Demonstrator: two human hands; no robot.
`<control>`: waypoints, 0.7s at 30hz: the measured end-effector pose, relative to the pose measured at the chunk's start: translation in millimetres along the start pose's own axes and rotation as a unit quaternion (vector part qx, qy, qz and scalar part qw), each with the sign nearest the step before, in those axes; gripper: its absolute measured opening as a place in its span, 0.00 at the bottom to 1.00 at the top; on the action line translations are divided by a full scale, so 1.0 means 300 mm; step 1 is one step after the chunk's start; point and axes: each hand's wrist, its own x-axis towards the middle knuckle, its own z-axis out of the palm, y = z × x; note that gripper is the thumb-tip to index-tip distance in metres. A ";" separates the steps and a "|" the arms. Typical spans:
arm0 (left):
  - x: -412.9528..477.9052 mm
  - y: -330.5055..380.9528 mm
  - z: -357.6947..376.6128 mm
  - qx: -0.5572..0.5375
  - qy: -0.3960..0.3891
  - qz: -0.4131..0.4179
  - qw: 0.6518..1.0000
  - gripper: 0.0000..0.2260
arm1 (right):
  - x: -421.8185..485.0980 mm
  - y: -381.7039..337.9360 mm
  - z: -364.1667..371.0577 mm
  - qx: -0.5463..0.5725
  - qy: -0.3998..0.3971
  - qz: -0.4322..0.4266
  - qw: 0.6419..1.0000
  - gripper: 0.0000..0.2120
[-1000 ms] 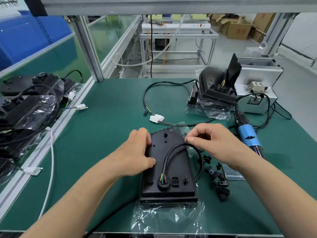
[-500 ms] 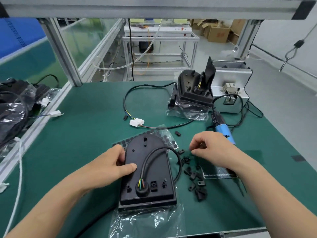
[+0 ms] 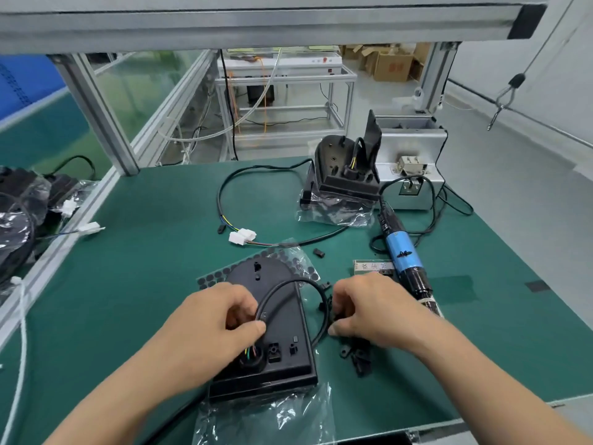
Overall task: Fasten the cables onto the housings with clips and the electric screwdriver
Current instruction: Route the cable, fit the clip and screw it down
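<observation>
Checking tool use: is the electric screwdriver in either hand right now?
No, the electric screwdriver lies on the green mat beyond the right hand, while the left hand pinches the cable on the housing.

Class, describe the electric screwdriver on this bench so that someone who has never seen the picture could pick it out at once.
Find the green bench top, then the silver metal box at its far right. The electric screwdriver lies flat in front of that box, beyond the right hand. It alone has a bright blue barrel; the clips nearby are small and black.
</observation>
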 end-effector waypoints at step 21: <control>-0.061 0.005 0.032 -0.180 -0.004 -0.011 0.984 0.23 | -0.157 -0.158 0.113 0.500 0.170 -0.072 0.846 0.09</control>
